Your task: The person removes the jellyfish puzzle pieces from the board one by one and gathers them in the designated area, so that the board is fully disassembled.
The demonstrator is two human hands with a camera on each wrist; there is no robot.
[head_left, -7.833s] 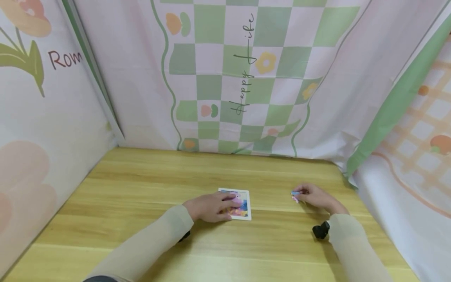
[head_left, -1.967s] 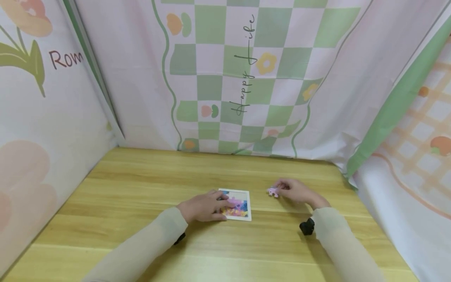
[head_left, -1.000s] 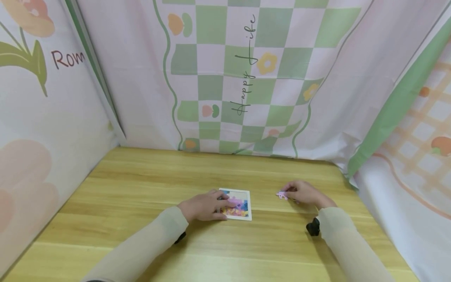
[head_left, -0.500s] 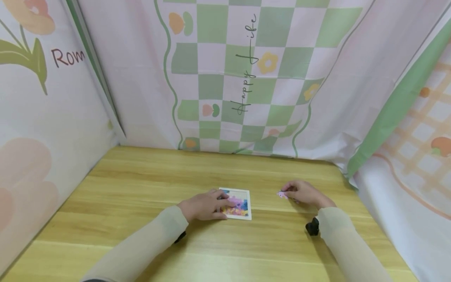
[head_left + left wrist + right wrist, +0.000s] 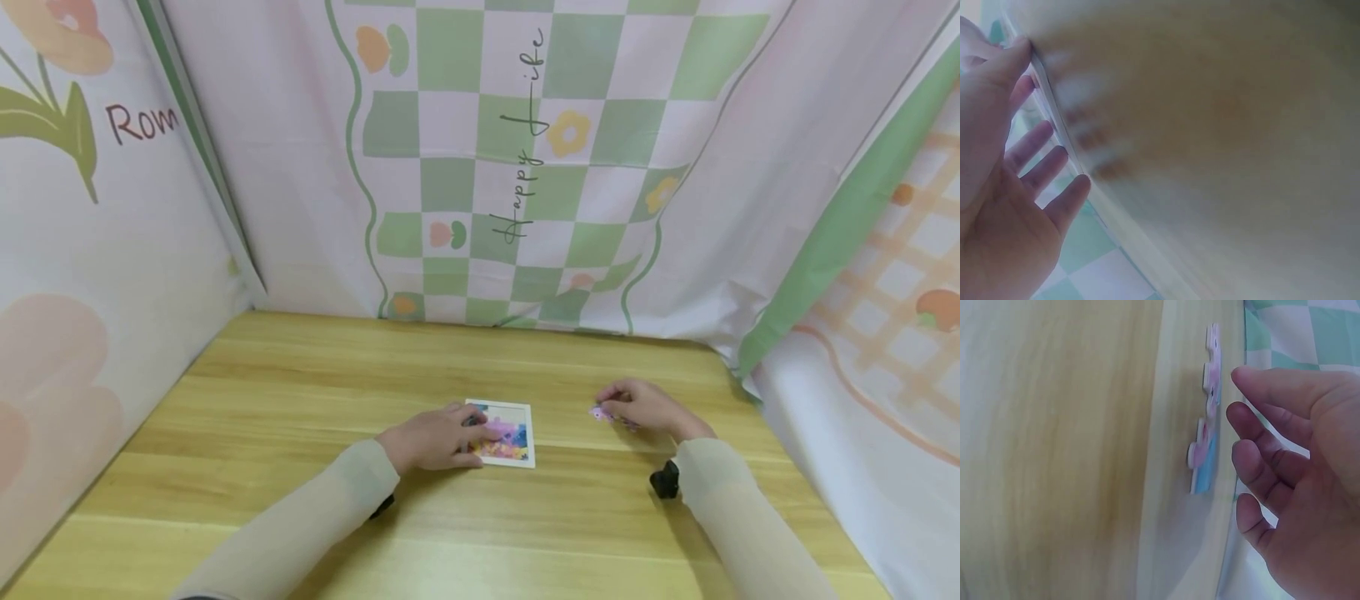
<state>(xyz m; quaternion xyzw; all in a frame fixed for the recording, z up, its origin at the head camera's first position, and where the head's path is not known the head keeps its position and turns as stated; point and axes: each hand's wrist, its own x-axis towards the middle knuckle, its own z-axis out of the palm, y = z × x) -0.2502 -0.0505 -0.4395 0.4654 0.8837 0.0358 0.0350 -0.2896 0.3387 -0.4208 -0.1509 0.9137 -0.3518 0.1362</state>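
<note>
A small jigsaw puzzle in a white frame (image 5: 532,437) lies on the table, with pink, blue and yellow pieces filling its lower part and a pale bare patch at its top right. My left hand (image 5: 431,439) rests over its left side, fingers extended; the left wrist view shows the fingertips (image 5: 1075,187) at the frame's edge. To the right, pink and blue puzzle pieces (image 5: 1212,381) lie flat on the table in a row. Close beside them is my right hand (image 5: 647,408), its fingers loosely bent, a gap showing between fingertips (image 5: 1246,419) and pieces.
The wood-grain table (image 5: 337,358) stretches around both hands. A curtain with green and white checks (image 5: 442,185) hangs along the back edge, and printed fabric walls stand at left and right. Black wrist cameras (image 5: 665,480) sit under the sleeves.
Some pink pieces at the frame's top have gone since the oldest frame. My right hand came left with a pink piece, then went back right and let go. The left hand stays almost still.
</note>
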